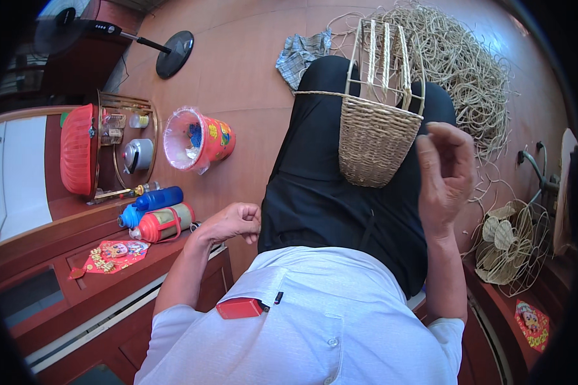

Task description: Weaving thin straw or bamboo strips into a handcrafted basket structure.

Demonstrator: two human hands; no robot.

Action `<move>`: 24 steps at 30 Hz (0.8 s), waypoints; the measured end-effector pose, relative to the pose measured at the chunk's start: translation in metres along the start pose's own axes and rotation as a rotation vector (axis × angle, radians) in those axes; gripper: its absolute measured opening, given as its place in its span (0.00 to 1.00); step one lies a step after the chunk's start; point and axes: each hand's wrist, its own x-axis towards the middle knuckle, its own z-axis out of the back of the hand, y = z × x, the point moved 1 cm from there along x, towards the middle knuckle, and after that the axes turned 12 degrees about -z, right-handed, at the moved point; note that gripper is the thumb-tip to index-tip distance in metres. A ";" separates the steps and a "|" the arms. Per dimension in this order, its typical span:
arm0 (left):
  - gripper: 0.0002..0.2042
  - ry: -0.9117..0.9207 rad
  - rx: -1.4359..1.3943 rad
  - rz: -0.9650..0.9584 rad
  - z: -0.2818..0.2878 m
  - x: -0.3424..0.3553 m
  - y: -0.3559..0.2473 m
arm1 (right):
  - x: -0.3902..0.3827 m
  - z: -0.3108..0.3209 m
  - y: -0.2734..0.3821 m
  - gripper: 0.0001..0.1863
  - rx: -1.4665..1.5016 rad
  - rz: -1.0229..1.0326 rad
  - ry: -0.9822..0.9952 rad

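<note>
A part-woven basket (377, 142) of tan plaited cord rests across my thighs, on dark trousers (318, 208). Its body is tightly woven up to a thin frame (424, 64), where pale braided cords (385, 61) run lengthwise in the open part. A single strand (318, 93) sticks out to the left from the weave's edge. My right hand (448, 170) is raised just right of the basket, fingers loosely curved and the thumb slightly apart from them, with nothing visible between. Beside my left hip, my left hand (237, 221) has its fingers curled in; what they hold, if anything, is hidden.
A big heap of loose cord (453, 70) lies on the floor at the far right, beside a checked cloth (302, 58). Left stand a red lined bin (218, 140), a fan base (175, 54), flasks (164, 221) and a kettle (138, 155). A wire frame (514, 244) sits at the right.
</note>
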 end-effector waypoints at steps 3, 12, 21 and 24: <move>0.07 -0.136 -0.261 -0.135 -0.021 0.000 -0.013 | -0.007 -0.015 -0.004 0.09 0.035 -0.015 0.063; 0.11 -0.358 0.034 -0.111 -0.034 -0.003 0.000 | -0.032 -0.032 -0.010 0.09 -0.049 0.016 0.159; 0.10 -0.605 0.559 -0.295 -0.039 0.015 0.021 | -0.038 -0.036 -0.019 0.08 -0.039 -0.053 0.158; 0.10 -0.739 0.141 -0.471 -0.056 0.019 0.025 | -0.042 -0.035 -0.023 0.08 -0.036 -0.074 0.167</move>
